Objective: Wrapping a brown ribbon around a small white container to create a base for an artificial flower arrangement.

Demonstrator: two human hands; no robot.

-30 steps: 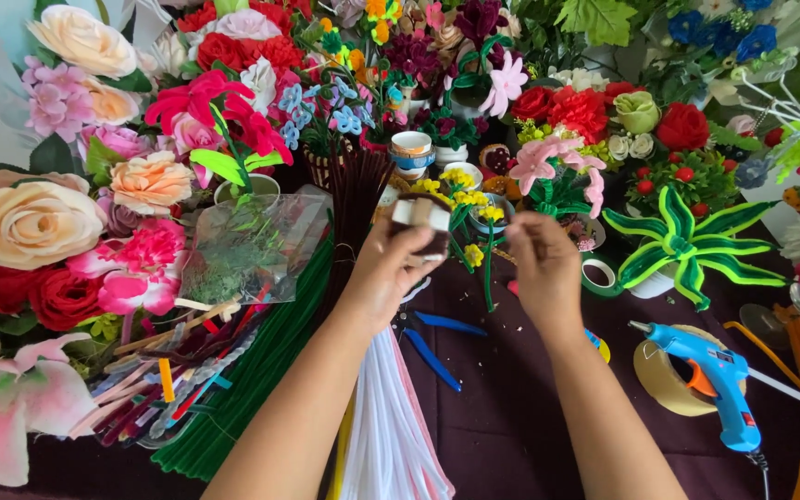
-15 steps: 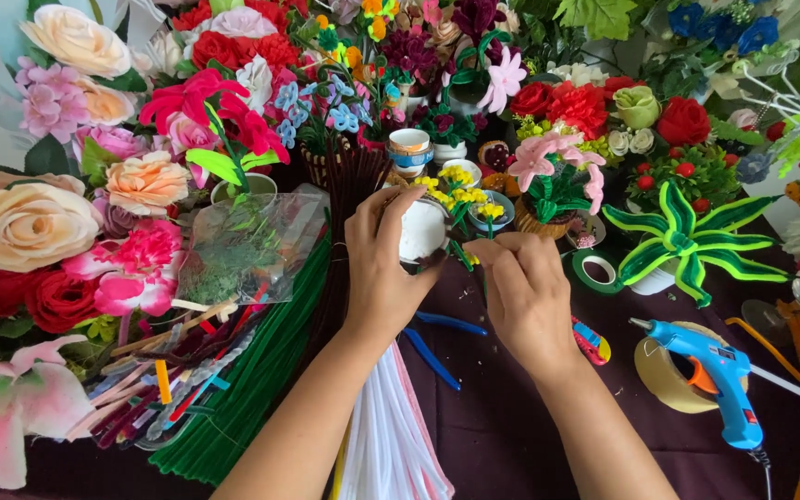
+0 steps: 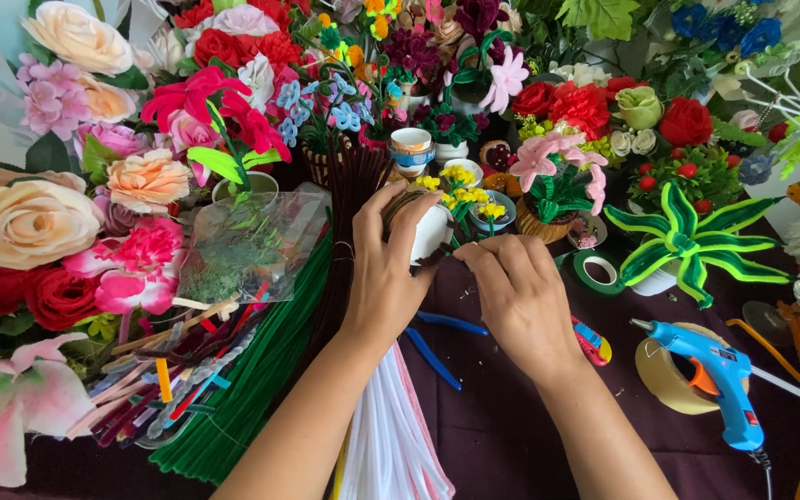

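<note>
My left hand (image 3: 391,273) grips a small white pot (image 3: 431,231) tipped on its side, with yellow and green craft flowers (image 3: 460,199) sticking out of its mouth toward the back. My right hand (image 3: 518,301) is just to the right of the pot, fingers curled together near its lower edge and touching it; whether it pinches anything small is hidden. Both hands hover over a dark purple tablecloth (image 3: 502,417).
Bundles of green (image 3: 243,389) and white (image 3: 391,444) pipe cleaners lie under my left arm. A blue glue gun (image 3: 719,380), a tape roll (image 3: 664,375), green floral tape (image 3: 596,271) and blue-handled pliers (image 3: 437,338) lie around. Artificial flowers crowd the left and back.
Both hands have come down and toward me with the pot. The pot has tipped onto its side in my left hand, and my right hand has closed in on its lower edge.
</note>
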